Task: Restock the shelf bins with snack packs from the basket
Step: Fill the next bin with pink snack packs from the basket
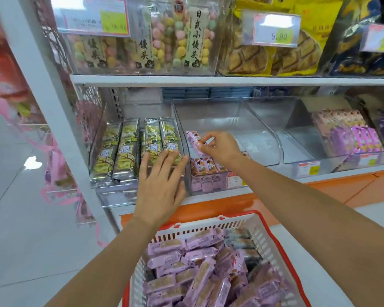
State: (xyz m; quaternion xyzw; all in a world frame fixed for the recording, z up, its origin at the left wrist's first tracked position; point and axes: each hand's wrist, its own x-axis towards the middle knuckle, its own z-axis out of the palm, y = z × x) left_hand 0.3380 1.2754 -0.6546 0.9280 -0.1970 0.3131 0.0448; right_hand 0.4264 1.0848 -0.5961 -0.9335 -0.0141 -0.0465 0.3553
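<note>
A white basket with a red rim (211, 222) sits low in the view, full of several pink snack packs (200, 273). On the lower shelf stands a clear bin (259, 129) with a few pink packs (205, 166) lying at its front. My right hand (220, 146) is inside this bin and pinches one pink snack pack (192, 138) above the others. My left hand (161, 180) has straight, spread fingers and rests against the bin's left front corner, holding nothing.
Left of it, a bin of green-and-silver packs (131, 149). To the right are a bare clear bin (297, 138) and bins of pink and purple packs (350, 134). The upper shelf (208, 80) carries bins of colourful puffs and yellow bags. An orange ledge (319, 187) runs below the shelf.
</note>
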